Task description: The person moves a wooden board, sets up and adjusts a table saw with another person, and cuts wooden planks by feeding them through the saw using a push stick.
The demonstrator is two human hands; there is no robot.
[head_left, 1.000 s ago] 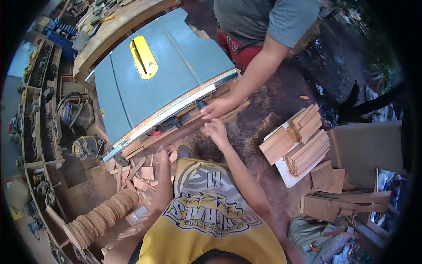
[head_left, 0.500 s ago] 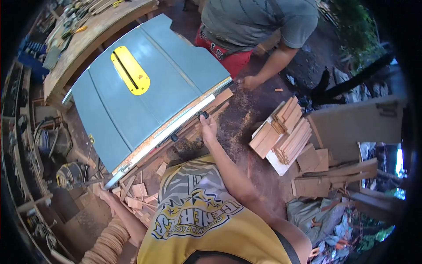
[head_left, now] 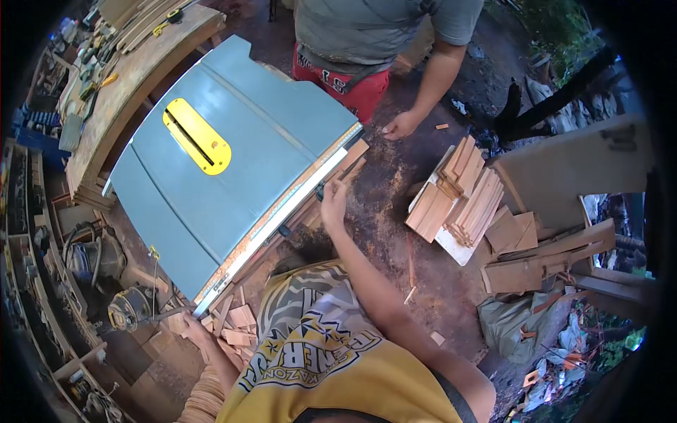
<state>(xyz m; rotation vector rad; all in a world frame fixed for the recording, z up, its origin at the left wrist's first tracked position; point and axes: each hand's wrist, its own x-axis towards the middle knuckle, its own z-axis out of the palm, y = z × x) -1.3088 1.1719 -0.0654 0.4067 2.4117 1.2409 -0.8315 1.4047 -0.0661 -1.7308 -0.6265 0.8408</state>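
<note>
Right hand (head_left: 334, 204): gripping rounded black plastic knob (head_left: 319, 192), probably for purchase | left hand (head_left: 194, 326), 8 o'clock: near long silvery metal rail (head_left: 310, 187), cannot tell whether gripping

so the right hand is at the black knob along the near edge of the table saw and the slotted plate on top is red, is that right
Not quite: the slotted plate is yellow, as the head view shows. The right hand is at the black knob on the table saw, as you say.

Soft daylight, faint sheen on saw table (head_left: 247, 176); dim under workbench (head_left: 192, 27); fisheye distort., edges blurry w/ black corners.
</note>
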